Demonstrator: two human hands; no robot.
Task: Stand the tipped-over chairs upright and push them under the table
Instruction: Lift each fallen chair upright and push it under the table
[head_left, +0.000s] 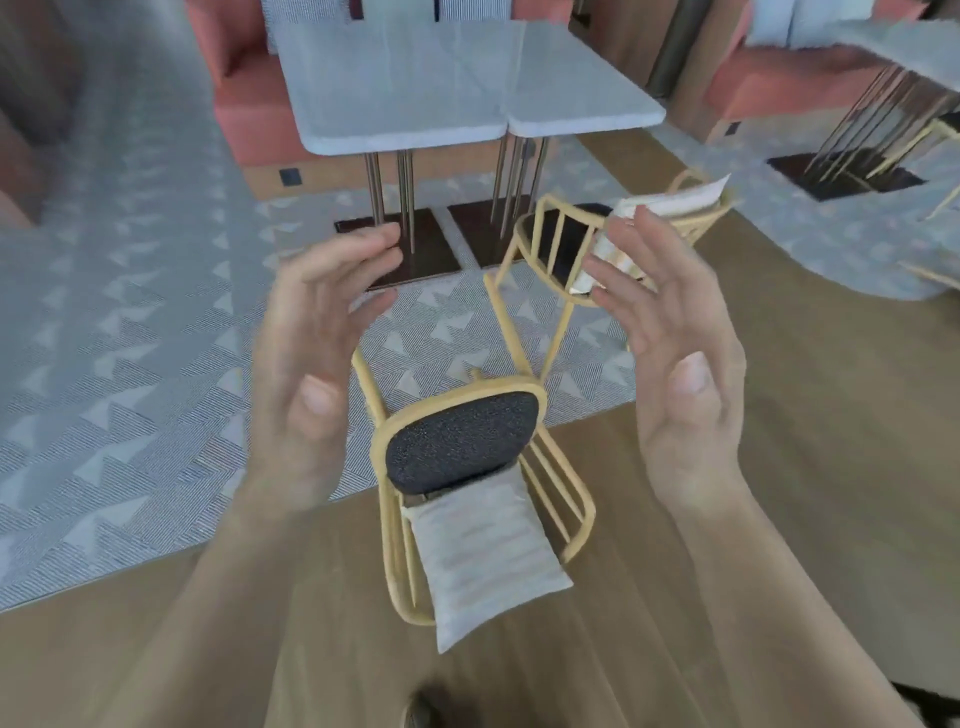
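A yellow-framed chair (462, 441) with a dark seat and a pale cushion lies tipped over on the floor just in front of me, its legs pointing toward the table. A second tipped chair (558, 244) of the same kind lies farther off to the right, partly hidden behind my right hand. The pale marble-topped table (415, 83) stands beyond them on thin metal legs. My left hand (317, 358) and my right hand (675, 358) hover above the near chair, palms facing each other, fingers spread, touching nothing.
A patterned grey rug (130, 338) covers the floor left and under the table; bare wood floor (805, 415) lies to the right. An orange bench (249, 109) sits behind the table. Another table (893, 52) and chair parts show at the far right.
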